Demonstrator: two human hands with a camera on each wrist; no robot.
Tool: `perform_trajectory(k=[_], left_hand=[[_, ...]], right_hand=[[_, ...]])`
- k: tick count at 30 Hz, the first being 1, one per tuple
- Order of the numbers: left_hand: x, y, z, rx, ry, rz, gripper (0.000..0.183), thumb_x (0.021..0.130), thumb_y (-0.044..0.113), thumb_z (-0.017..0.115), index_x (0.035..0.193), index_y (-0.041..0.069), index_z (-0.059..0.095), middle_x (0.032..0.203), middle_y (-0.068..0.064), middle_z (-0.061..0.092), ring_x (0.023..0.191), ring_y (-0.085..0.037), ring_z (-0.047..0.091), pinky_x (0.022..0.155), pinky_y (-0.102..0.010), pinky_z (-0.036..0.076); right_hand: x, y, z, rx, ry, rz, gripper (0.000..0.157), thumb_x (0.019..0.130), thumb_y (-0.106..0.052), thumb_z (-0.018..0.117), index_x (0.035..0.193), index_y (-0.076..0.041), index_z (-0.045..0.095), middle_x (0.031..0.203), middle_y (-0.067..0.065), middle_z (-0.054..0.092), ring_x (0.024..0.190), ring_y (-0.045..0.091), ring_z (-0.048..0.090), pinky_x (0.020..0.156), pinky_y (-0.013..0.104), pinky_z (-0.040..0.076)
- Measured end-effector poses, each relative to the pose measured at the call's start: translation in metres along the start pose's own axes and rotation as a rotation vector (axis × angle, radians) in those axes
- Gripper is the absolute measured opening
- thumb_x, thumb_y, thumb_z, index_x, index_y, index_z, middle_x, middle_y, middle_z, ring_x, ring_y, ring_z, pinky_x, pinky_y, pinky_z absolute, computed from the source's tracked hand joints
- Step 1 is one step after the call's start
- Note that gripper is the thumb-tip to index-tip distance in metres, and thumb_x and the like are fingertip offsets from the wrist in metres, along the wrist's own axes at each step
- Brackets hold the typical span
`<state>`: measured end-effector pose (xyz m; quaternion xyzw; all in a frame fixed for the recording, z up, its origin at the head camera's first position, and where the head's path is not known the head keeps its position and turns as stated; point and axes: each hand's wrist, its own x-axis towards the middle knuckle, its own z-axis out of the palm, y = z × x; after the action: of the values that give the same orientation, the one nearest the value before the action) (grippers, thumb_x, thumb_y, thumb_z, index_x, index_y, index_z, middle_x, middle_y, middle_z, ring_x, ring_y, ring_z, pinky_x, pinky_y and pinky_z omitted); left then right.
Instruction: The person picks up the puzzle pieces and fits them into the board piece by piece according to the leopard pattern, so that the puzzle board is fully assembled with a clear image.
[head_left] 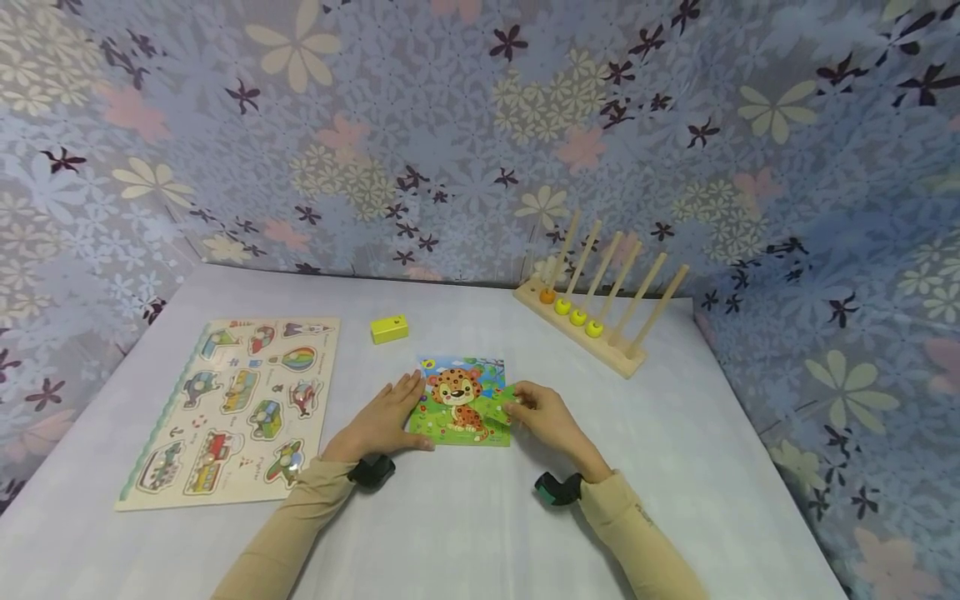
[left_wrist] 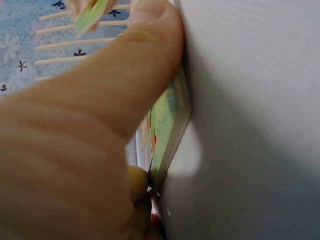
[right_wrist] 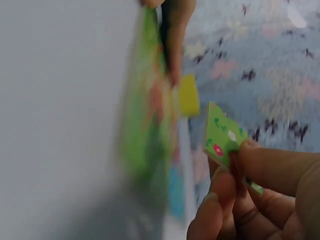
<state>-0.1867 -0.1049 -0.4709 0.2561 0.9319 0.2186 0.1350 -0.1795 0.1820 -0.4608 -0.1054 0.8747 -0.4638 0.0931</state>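
A square jigsaw puzzle [head_left: 459, 396] with a spotted leopard cub on green grass lies mid-table. My left hand [head_left: 382, 419] rests at its left side, fingers stretched out and thumb at the near corner. In the left wrist view the thumb [left_wrist: 145, 55] lies against the puzzle's edge. My right hand [head_left: 547, 417] pinches a small green puzzle piece [right_wrist: 225, 132] between thumb and fingers. That piece, printed with pink and white flowers, is tilted and raised off the table at the puzzle's right side. The puzzle is blurred in the right wrist view.
On the left lies a wooden peg puzzle board [head_left: 247, 400] with vehicle pictures. A yellow block [head_left: 389, 328] sits behind the leopard puzzle. At the back right stands a wooden rack [head_left: 585, 329] of upright rods with several beads. Floral cloth [head_left: 465, 167] hangs behind the table.
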Motion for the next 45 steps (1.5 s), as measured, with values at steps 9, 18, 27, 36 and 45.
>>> perform_trajectory(k=[9, 18, 27, 36, 45], left_hand=[[-0.001, -0.003, 0.003, 0.022, 0.015, 0.019, 0.102, 0.083, 0.047, 0.072, 0.152, -0.006, 0.018, 0.161, -0.023, 0.013, 0.149, -0.04, 0.014, 0.121, -0.056, 0.017], [0.004, -0.006, 0.004, 0.038, 0.025, 0.022, 0.102, 0.083, 0.048, 0.071, 0.152, -0.006, 0.018, 0.161, -0.022, 0.013, 0.15, -0.039, 0.013, 0.121, -0.056, 0.017], [0.004, -0.007, 0.005, 0.033, 0.022, 0.019, 0.103, 0.082, 0.049, 0.072, 0.152, -0.005, 0.017, 0.161, -0.021, 0.013, 0.15, -0.038, 0.013, 0.121, -0.056, 0.016], [0.003, -0.005, 0.002, 0.043, 0.028, 0.039, 0.101, 0.083, 0.046, 0.072, 0.151, -0.008, 0.02, 0.16, -0.025, 0.016, 0.148, -0.041, 0.015, 0.12, -0.057, 0.018], [0.001, -0.004, 0.002, 0.04, 0.031, 0.046, 0.101, 0.083, 0.046, 0.072, 0.15, -0.008, 0.02, 0.159, -0.025, 0.016, 0.148, -0.042, 0.016, 0.12, -0.058, 0.018]], right_hand=[[0.036, -0.037, 0.048, 0.037, -0.047, -0.114, 0.036, 0.093, -0.012, 0.063, 0.129, -0.011, 0.057, 0.082, 0.009, 0.071, 0.057, 0.012, 0.052, 0.05, 0.022, 0.041], [0.041, -0.031, 0.076, -0.089, -0.055, -0.199, 0.03, 0.091, -0.013, 0.066, 0.121, -0.013, 0.065, 0.079, 0.004, 0.067, 0.057, 0.004, 0.05, 0.051, 0.018, 0.041], [0.038, -0.031, 0.083, -0.291, -0.039, -0.244, 0.04, 0.091, -0.021, 0.067, 0.131, -0.017, 0.062, 0.102, 0.007, 0.059, 0.068, 0.005, 0.047, 0.057, 0.018, 0.039], [0.036, -0.036, 0.087, -0.338, -0.015, -0.184, 0.056, 0.085, -0.022, 0.074, 0.137, -0.014, 0.055, 0.103, 0.007, 0.056, 0.075, 0.011, 0.049, 0.065, 0.023, 0.041], [0.033, -0.038, 0.09, -0.312, 0.06, -0.166, 0.057, 0.083, -0.022, 0.076, 0.135, -0.011, 0.056, 0.107, 0.007, 0.059, 0.078, 0.012, 0.051, 0.066, 0.024, 0.042]])
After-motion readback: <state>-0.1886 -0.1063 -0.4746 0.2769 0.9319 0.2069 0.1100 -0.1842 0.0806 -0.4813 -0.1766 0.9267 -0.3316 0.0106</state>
